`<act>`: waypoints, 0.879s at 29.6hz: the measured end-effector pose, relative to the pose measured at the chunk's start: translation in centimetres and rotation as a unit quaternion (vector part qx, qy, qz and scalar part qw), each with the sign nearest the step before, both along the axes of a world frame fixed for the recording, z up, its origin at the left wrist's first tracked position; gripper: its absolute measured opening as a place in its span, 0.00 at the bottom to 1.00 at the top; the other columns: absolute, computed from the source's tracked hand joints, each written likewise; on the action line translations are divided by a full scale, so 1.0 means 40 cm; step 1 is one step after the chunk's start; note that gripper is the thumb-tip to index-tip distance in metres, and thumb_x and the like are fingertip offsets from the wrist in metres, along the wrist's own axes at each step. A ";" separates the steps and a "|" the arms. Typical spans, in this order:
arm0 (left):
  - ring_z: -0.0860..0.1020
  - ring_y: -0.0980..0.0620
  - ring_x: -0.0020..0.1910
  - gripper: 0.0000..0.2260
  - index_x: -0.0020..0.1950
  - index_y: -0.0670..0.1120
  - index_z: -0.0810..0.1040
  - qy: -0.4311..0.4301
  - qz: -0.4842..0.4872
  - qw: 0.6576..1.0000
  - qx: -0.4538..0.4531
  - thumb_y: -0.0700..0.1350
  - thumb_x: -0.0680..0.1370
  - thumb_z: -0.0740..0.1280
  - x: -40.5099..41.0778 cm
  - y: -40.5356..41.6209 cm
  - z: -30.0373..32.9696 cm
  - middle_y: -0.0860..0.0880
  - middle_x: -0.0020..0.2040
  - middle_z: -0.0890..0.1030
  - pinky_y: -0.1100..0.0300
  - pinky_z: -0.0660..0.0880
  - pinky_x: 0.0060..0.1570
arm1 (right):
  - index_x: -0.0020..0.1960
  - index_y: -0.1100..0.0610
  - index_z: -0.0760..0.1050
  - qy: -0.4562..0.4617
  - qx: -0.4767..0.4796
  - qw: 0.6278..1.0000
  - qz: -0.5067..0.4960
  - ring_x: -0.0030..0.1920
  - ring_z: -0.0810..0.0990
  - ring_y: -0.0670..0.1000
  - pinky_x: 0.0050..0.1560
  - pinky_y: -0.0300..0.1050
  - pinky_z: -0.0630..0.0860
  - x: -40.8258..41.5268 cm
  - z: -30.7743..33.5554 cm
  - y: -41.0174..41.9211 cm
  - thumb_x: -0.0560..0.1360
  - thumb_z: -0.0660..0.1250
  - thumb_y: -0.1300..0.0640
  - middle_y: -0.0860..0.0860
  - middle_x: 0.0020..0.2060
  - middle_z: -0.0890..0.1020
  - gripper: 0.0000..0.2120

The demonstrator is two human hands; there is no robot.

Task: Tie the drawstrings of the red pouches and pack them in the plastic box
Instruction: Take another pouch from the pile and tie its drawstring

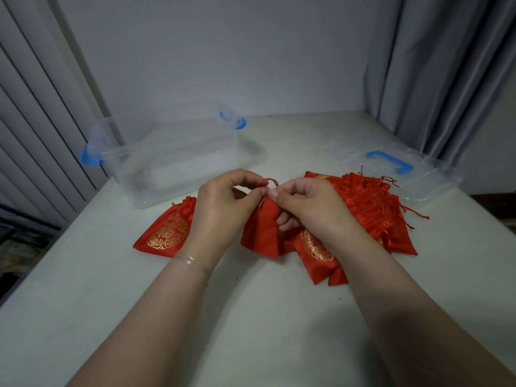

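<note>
Pouch [261, 227] drawstring [268, 182] between pinching fingers [252, 178]

Plastic box [178, 160] back left on table [279, 317], lid [391, 169] back right, pouches [363, 208] between.

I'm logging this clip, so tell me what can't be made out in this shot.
- Knot state: the drawstring loop is pinched by the left hand and right hand; fingers cover it.
- Pouch count: the pile of red pouches overlaps, and the right forearm hides part.
- Plastic box: see-through walls blur its floor.
- Lone pouch: left wrist hides its edge.
</note>
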State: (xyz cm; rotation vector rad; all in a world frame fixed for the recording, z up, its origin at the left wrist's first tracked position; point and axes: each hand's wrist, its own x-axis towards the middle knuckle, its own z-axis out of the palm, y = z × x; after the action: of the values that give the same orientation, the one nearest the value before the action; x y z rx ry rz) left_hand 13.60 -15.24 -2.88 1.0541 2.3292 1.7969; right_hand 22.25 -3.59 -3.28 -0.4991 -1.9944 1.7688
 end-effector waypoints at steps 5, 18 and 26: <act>0.79 0.52 0.34 0.10 0.39 0.56 0.82 0.020 -0.019 0.999 0.018 0.39 0.71 0.73 0.003 0.000 -0.001 0.54 0.42 0.82 0.59 0.77 0.38 | 0.50 0.60 0.81 -0.029 -0.060 0.997 0.049 0.27 0.73 0.43 0.27 0.34 0.73 0.005 -0.003 0.014 0.74 0.70 0.59 0.50 0.31 0.77 0.07; 0.81 0.57 0.37 0.07 0.43 0.46 0.82 -0.092 -0.046 0.993 0.063 0.36 0.76 0.68 -0.016 -0.003 0.003 0.50 0.38 0.84 0.64 0.77 0.41 | 0.44 0.59 0.71 -0.006 -0.066 0.994 0.087 0.31 0.78 0.45 0.30 0.40 0.78 0.019 0.021 0.010 0.80 0.59 0.61 0.51 0.32 0.76 0.06; 0.81 0.54 0.38 0.06 0.44 0.41 0.81 -0.166 -0.042 0.981 0.092 0.38 0.78 0.65 -0.050 -0.024 0.007 0.48 0.39 0.84 0.63 0.77 0.39 | 0.47 0.59 0.69 -0.066 0.057 0.976 0.197 0.36 0.79 0.49 0.36 0.44 0.80 0.038 0.030 0.008 0.80 0.58 0.61 0.57 0.40 0.82 0.05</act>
State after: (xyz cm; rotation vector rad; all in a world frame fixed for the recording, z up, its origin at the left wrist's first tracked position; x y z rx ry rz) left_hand 11.58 -16.21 -2.60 0.7786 1.9319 2.0046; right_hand 23.77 -3.28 -2.09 -0.1948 -2.4051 1.8663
